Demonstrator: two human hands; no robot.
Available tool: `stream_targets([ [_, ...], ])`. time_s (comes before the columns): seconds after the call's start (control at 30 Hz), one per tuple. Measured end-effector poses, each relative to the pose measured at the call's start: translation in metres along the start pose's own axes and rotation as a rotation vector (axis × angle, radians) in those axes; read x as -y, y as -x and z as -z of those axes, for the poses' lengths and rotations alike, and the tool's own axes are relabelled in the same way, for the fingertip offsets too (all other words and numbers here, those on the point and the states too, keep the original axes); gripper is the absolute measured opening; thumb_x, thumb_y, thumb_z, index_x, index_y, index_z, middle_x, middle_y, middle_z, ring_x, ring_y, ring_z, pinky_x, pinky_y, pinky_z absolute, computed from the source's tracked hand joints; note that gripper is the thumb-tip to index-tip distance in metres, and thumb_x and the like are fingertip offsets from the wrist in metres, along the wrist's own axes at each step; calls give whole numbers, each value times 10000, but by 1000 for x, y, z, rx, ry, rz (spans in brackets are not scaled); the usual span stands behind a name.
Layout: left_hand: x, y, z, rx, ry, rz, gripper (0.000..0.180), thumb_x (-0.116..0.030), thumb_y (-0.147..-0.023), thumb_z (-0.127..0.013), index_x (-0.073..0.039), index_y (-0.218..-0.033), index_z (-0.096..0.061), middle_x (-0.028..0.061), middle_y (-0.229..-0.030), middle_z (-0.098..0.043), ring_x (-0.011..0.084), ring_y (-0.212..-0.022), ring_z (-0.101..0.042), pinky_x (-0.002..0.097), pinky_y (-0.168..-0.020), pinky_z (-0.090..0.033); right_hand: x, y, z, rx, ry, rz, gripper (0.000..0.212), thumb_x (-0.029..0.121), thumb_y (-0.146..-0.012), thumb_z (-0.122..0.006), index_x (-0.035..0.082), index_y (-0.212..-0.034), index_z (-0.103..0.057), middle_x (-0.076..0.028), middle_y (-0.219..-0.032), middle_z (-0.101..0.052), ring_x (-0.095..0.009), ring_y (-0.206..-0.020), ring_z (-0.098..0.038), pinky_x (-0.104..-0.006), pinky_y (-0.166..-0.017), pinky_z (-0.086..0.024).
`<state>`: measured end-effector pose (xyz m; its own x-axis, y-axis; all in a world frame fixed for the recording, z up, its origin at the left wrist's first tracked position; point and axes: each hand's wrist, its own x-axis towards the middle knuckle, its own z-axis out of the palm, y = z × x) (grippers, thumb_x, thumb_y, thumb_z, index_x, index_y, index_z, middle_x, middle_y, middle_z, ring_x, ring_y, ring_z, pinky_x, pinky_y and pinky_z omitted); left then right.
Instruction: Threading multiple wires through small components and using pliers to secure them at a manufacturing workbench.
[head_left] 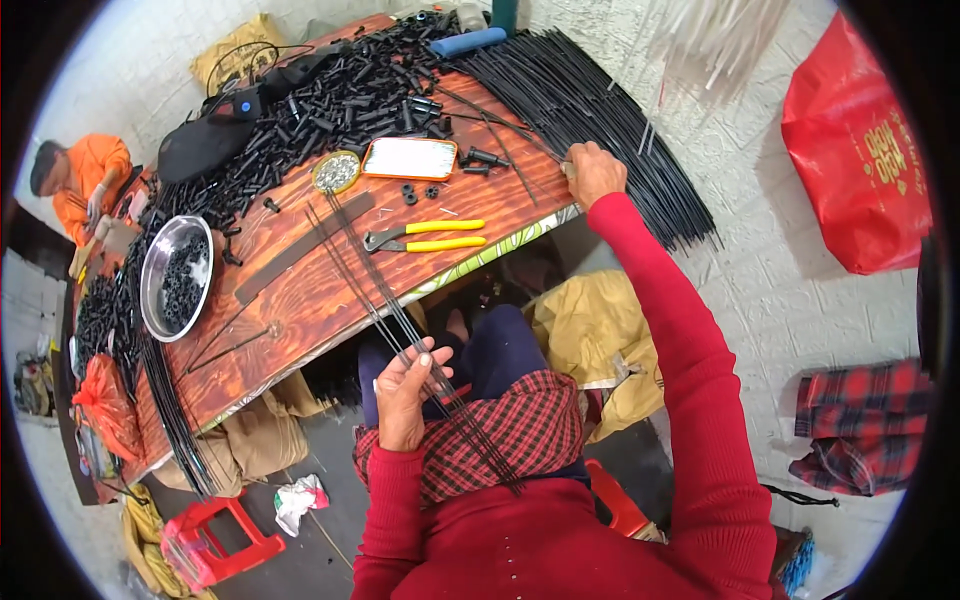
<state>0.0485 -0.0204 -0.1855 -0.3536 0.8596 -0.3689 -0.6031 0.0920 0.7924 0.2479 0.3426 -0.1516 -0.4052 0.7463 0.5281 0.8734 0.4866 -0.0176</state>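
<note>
My left hand is closed around several thin black rods. They slant across my lap, and their far ends reach over the table edge. Out at the table's right side, my right hand is closed at the ends of thin black rods beside a large pile of black rods. Its fingertips are partly hidden. Between the hands on the wooden table lie cutting pliers with yellow handles and a flat dark bar.
Behind the pliers are an orange-rimmed white tray and a round dish of small metal bits. Black tubular parts heap at the back. A steel bowl holds black rings. A person in orange sits far left. Red stool below.
</note>
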Motion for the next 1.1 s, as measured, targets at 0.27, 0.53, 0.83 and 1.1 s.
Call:
stream_targets([
  [0.27,-1,0,1,6,-5,23,301,-159,-948,-600,-1,-1204,-585,139,-1034,-705,147,-788,-689,234,-663,-528,-4,-8,8,71,-72,-73,175,249,-802,-654,74,-806,-648,-134,-834,-671,-339,-811,-660,-469,-705,-513],
  [0.53,0,1,8,-7,-4,13,335,-181,-932,-627,3,-1209,-584,154,-1034,-703,155,-787,-680,252,-665,-528,14,-11,37,-18,-633,-371,266,283,-868,-630,32,-946,-670,-63,-751,-647,-143,-684,-598,-304,-650,-475],
  [0.83,-5,1,10,67,12,-1,313,-178,-946,-608,-33,-1223,-592,114,-1062,-701,131,-839,-660,242,-726,-495,28,41,161,-28,-1512,-426,273,177,-932,-570,-11,-1128,-603,-1,-866,-554,-64,-713,-451,-217,-652,-382],
  [1.1,0,3,15,88,23,-7,361,-224,-934,-628,-37,-1240,-586,95,-1069,-703,125,-863,-670,238,-734,-504,84,127,195,404,-1455,-384,198,212,-902,-579,43,-1006,-593,20,-799,-540,-53,-669,-473,-204,-606,-367],
])
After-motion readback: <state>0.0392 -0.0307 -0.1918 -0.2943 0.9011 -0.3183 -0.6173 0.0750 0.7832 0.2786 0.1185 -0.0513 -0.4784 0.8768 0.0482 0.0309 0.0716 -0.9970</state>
